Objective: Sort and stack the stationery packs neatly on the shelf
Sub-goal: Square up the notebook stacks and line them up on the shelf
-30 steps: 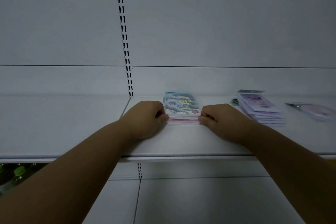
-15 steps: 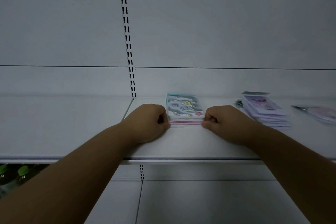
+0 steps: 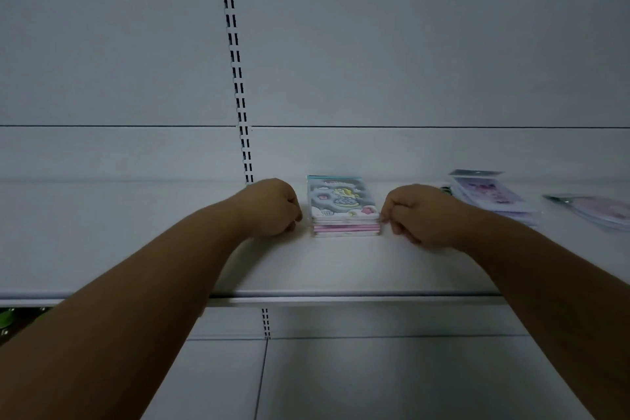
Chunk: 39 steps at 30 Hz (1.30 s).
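Stationery stack (image 3: 344, 211) between fists; purple packs (image 3: 491, 196) lie right.

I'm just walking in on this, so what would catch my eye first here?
Two curled hands, left hand and right hand, flank a small stack of stationery packs mid-shelf, its top pack showing a blue cartoon cover. A purple stack sits further right on the white shelf.

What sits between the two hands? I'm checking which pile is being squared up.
In the head view, a stack of stationery packs, blue cartoon pack on top, lies between the left hand and right hand.
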{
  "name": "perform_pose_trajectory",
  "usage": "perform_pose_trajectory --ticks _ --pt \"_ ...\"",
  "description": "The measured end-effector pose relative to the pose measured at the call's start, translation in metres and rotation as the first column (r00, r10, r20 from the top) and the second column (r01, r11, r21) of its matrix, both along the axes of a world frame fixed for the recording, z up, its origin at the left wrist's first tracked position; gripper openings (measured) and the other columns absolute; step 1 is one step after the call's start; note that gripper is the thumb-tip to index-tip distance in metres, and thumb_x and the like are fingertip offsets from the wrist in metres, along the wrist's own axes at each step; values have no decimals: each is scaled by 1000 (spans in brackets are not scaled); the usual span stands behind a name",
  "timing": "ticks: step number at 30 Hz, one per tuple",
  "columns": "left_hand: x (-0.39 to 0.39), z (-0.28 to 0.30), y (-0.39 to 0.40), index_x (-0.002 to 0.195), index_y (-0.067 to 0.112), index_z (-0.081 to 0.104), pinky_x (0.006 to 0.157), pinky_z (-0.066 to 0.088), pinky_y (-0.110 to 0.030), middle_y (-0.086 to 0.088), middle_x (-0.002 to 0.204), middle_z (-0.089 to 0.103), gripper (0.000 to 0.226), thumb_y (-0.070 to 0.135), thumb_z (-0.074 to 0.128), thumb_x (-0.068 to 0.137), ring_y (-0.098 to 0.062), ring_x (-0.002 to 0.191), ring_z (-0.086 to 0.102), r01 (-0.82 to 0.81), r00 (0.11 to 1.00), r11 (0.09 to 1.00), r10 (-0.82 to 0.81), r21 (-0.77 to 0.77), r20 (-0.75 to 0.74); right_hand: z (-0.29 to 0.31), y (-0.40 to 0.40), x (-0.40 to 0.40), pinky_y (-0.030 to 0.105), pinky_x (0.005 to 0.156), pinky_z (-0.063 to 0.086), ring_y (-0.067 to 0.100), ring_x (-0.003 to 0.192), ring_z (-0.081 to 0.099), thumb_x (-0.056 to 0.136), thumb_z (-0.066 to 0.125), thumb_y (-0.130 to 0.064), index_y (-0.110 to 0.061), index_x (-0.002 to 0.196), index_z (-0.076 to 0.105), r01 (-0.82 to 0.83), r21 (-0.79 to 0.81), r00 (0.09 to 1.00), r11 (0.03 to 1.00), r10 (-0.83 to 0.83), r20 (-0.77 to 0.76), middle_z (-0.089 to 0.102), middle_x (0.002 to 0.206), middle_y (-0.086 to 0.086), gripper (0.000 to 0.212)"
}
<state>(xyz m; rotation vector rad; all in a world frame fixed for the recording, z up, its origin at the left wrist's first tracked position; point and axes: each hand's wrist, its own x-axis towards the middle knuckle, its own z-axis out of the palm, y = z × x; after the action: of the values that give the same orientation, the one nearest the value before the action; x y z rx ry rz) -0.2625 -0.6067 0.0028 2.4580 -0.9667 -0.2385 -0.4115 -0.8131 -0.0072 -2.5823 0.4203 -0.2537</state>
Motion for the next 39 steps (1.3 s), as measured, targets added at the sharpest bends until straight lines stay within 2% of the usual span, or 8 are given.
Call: perform_pose_trajectory --ticks 3,5,10,18,24,27,30,39 --pt "8 4 -15 88 2 70 51 48 -23 -8 74 69 36 25 45 99 -18 51 58 -116 980 993 110 -24 -168 6 -1 20 18 35 34 16 36 46 99 42 -27 -3 80 64 150 321 989 935 -147 -33 62 61 9 37" --pt "12 6 -25 84 -1 68 50 50 -25 -11 68 71 52 38 39 101 -22 44 58 -135 972 991 128 -18 -198 8 0 33 18 35 35 20 34 44 99 38 -42 -3 73 62 188 237 981 953 -170 -93 60 56 12 53" --pt "11 9 -46 67 6 56 37 47 -20 -2 39 60 42 31 45 99 -16 33 59 -119 967 992 126 46 -223 10 2 53 21 38 40 18 27 42 98 40 -41 -4 62 58 156 92 981 984 -143 -129 56 44 8 54" --pt "2 13 -52 65 2 49 27 39 -16 -7 30 52 41 18 38 101 -18 24 52 -105 946 994 105 18 -305 5 0 54 20 35 39 18 28 43 99 36 -40 -3 70 56 181 105 975 978 -165 -149 55 45 10 51" --pt "4 4 -52 69 4 52 33 44 -19 -5 37 57 44 33 41 101 -17 28 54 -78 963 996 62 -53 -261 4 -4 44 21 38 43 19 30 46 98 35 -45 -2 69 60 212 77 967 974 -197 -161 56 42 8 58" --pt "7 -1 -41 75 8 56 53 45 -26 -11 68 70 54 50 33 99 -17 50 59 -66 998 998 66 5 -8 -1 -2 33 27 58 41 17 57 53 98 28 -51 -15 69 50 238 -198 971 951 -240 12 55 61 3 52" --pt "9 -11 -21 77 15 58 59 41 -29 -4 75 67 56 64 34 91 -16 65 57 1 966 998 -18 64 256 -9 3 10 27 52 30 11 57 46 92 27 -62 -24 63 44 144 -310 985 940 -104 141 48 60 -4 50" --pt "0 -32 -3 64 24 51 53 31 -26 8 63 54 38 55 56 86 -3 62 47 194 908 979 -154 -65 390 -22 11 -11 27 50 28 6 54 40 91 50 -49 -20 68 46 32 -344 981 939 36 190 46 57 -5 38"
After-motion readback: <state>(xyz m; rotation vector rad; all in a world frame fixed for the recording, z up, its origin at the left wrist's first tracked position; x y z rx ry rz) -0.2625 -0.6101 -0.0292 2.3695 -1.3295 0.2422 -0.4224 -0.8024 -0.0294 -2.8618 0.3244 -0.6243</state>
